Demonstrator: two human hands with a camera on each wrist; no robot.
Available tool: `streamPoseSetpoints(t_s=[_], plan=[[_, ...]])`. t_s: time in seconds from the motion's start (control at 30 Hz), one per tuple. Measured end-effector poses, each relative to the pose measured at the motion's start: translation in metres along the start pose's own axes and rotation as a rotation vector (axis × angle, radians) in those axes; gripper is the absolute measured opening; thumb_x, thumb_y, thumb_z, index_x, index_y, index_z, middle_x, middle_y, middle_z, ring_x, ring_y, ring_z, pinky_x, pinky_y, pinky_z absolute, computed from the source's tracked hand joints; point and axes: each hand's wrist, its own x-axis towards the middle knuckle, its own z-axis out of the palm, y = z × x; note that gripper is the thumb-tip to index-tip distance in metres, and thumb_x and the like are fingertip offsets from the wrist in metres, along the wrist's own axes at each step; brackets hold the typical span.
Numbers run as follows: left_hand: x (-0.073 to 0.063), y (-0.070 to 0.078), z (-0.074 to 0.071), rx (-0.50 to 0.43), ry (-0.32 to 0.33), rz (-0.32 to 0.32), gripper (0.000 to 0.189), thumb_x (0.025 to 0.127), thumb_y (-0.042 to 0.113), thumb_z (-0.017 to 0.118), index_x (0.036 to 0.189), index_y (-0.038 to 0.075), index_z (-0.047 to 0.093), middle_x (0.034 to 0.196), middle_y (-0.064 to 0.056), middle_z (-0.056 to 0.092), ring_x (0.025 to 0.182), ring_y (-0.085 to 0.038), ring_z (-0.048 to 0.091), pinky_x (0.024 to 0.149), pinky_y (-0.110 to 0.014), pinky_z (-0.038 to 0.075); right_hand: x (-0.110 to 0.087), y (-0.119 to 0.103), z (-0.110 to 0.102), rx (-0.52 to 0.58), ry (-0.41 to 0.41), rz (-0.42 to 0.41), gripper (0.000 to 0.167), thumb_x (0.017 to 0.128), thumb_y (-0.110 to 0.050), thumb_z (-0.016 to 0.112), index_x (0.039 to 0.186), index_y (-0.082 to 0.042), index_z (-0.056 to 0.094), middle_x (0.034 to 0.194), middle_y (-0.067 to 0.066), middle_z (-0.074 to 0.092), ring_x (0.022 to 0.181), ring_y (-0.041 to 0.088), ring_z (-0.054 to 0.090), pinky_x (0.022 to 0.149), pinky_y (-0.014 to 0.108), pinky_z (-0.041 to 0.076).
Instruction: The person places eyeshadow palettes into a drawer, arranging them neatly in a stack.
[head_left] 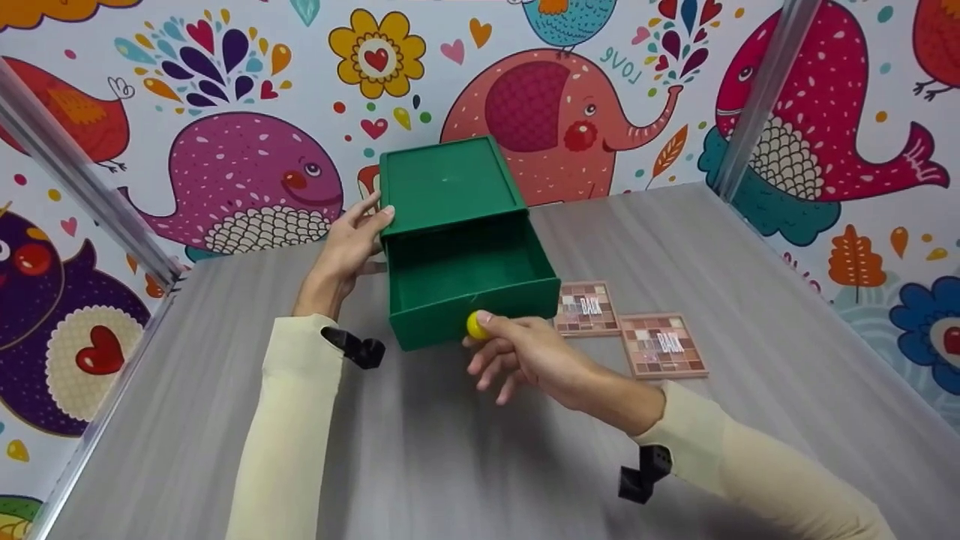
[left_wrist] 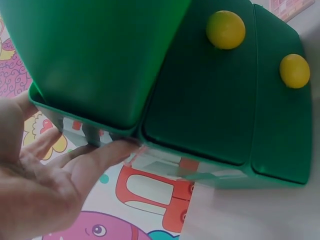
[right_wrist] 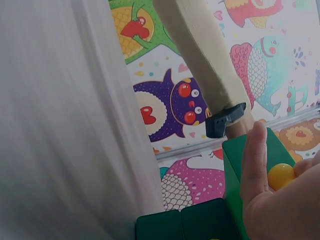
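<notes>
A green drawer cabinet [head_left: 450, 184] stands on the table, its top drawer [head_left: 435, 322] pulled out toward me and its bare inside showing. My right hand [head_left: 536, 356] pinches the yellow round knob [head_left: 475, 325] on that drawer's front between thumb and index finger; the other fingers hang loosely below. Against the cabinet's left side rests my left hand [head_left: 349, 244], thumb by the top front corner and fingers spread along the side. Two lower drawers [left_wrist: 200, 95], each with a yellow knob [left_wrist: 295, 71], are closed in the left wrist view.
Two eyeshadow palettes [head_left: 586, 319] [head_left: 664, 345] with clear lids and white lettering lie flat, right of the cabinet. The grey wood-grain table [head_left: 225, 375] meets walls printed with cartoon animals [head_left: 255, 172]. Metal posts [head_left: 765, 97] stand at the corners.
</notes>
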Motion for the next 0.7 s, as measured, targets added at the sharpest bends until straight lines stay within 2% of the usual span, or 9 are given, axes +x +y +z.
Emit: streamPoseSetpoints(t_s=[0.2, 0.5, 0.7], plan=[[0.000, -0.001, -0.001, 0.001, 0.000, 0.006, 0.065, 0.103, 0.042, 0.053, 0.160, 0.031, 0.024, 0.159, -0.012, 0.036, 0.141, -0.045, 0.044, 0.107, -0.062, 0.045, -0.008, 0.003, 0.003, -0.023, 0.004, -0.004, 0.061, 0.100, -0.059, 0.047, 0.121, -0.003, 0.064, 0.090, 0.002, 0.073, 0.077, 0.015, 0.072, 0.066, 0.025, 0.060], [-0.001, -0.001, -0.001, 0.005, 0.012, 0.015, 0.065, 0.103, 0.042, 0.052, 0.160, 0.029, 0.025, 0.160, -0.012, 0.036, 0.140, -0.045, 0.045, 0.108, -0.063, 0.044, -0.013, 0.012, 0.003, 0.000, -0.041, 0.021, 0.058, 0.102, -0.053, 0.047, 0.120, 0.000, 0.063, 0.087, 0.003, 0.073, 0.076, 0.015, 0.070, 0.062, 0.026, 0.060], [-0.002, 0.000, 0.001, 0.015, 0.012, 0.010, 0.065, 0.103, 0.043, 0.052, 0.160, 0.030, 0.024, 0.160, -0.012, 0.036, 0.140, -0.045, 0.046, 0.107, -0.063, 0.044, -0.018, 0.017, 0.001, -0.010, -0.027, 0.020, 0.058, 0.102, -0.054, 0.049, 0.120, -0.001, 0.063, 0.089, 0.004, 0.072, 0.078, 0.016, 0.071, 0.064, 0.028, 0.060]])
